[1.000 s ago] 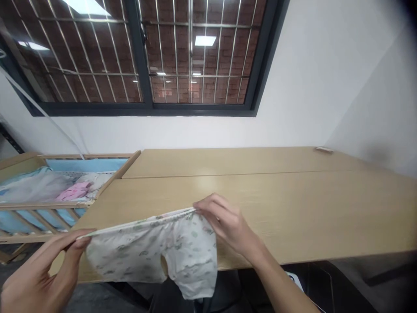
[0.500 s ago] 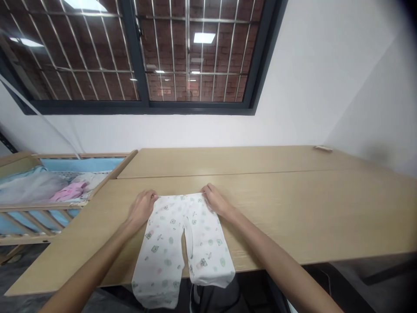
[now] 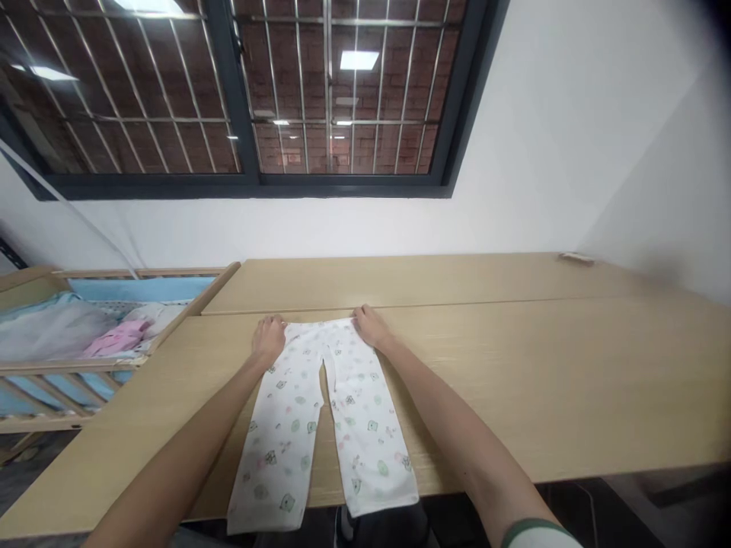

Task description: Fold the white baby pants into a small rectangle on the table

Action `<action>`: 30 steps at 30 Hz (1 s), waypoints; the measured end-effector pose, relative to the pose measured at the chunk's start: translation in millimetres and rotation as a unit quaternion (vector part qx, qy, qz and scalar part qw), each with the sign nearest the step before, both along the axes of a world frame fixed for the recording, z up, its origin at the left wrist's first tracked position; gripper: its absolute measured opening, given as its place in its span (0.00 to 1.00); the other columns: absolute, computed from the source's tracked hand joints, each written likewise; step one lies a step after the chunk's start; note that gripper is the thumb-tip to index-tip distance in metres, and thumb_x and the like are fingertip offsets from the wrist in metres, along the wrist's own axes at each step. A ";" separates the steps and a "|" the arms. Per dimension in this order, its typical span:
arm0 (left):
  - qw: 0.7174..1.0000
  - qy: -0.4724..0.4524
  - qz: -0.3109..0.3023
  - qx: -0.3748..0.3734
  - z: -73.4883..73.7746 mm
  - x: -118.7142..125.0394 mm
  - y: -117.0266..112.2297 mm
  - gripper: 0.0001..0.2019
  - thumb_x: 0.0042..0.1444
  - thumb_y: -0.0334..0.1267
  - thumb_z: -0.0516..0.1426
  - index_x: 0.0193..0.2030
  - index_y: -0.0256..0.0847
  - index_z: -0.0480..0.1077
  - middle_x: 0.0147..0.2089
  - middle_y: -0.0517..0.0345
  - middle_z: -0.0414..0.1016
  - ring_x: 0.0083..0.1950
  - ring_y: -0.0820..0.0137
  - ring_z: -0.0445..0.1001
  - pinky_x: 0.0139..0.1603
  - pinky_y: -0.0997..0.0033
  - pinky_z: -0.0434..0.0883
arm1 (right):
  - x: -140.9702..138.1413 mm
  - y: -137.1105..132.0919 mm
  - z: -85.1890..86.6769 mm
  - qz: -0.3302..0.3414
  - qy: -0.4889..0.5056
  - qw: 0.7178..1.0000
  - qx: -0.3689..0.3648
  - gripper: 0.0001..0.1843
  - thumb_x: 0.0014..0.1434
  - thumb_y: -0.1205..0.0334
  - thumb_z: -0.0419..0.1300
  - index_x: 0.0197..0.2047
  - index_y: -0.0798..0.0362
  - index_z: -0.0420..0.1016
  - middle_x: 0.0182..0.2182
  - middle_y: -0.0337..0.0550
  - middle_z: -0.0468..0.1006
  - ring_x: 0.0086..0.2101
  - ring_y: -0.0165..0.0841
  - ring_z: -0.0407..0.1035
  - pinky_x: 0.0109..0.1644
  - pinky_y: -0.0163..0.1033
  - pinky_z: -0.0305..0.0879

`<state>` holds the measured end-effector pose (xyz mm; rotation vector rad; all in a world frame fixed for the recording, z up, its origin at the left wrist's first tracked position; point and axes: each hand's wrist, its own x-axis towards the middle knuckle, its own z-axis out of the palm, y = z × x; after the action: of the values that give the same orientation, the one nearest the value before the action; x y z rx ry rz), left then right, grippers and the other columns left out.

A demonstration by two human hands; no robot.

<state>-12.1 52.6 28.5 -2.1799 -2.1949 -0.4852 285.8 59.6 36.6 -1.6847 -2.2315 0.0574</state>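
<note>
A pair of white baby pants [image 3: 320,411] with small green and pink prints lies flat on the light wooden table [image 3: 514,365], waistband away from me, both legs pointing toward the near edge and hanging slightly over it. My left hand [image 3: 268,338] grips the left corner of the waistband. My right hand [image 3: 370,326] grips the right corner. Both arms are stretched out along the two sides of the pants.
A wooden cot [image 3: 85,335] with blue lining stands to the left of the table, holding pink [image 3: 117,339] and pale clothes. A small flat object [image 3: 576,259] lies at the table's far right. A white wall and a barred window are behind.
The pants went from hanging in the air between my hands to lying flat on the table. My hands then slid the waistband farther from me, drawing the legs up onto the tabletop.
</note>
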 end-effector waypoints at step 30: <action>0.910 0.027 -0.388 -0.145 48.7 166.9 -230.6 0.23 0.65 0.55 0.48 0.41 0.38 0.74 0.36 0.46 0.79 0.36 0.53 0.78 0.37 0.56 0.73 | 9.3 38.7 -16.3 -0.068 0.178 0.981 -0.029 0.10 0.67 0.56 0.57 0.42 0.51 0.75 0.42 0.45 0.80 0.41 0.36 0.72 0.45 0.37 0.62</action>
<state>154.8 -177.9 77.2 -3.1396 -1.3464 -0.0799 295.1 98.3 20.3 -1.6972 -1.8646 0.3641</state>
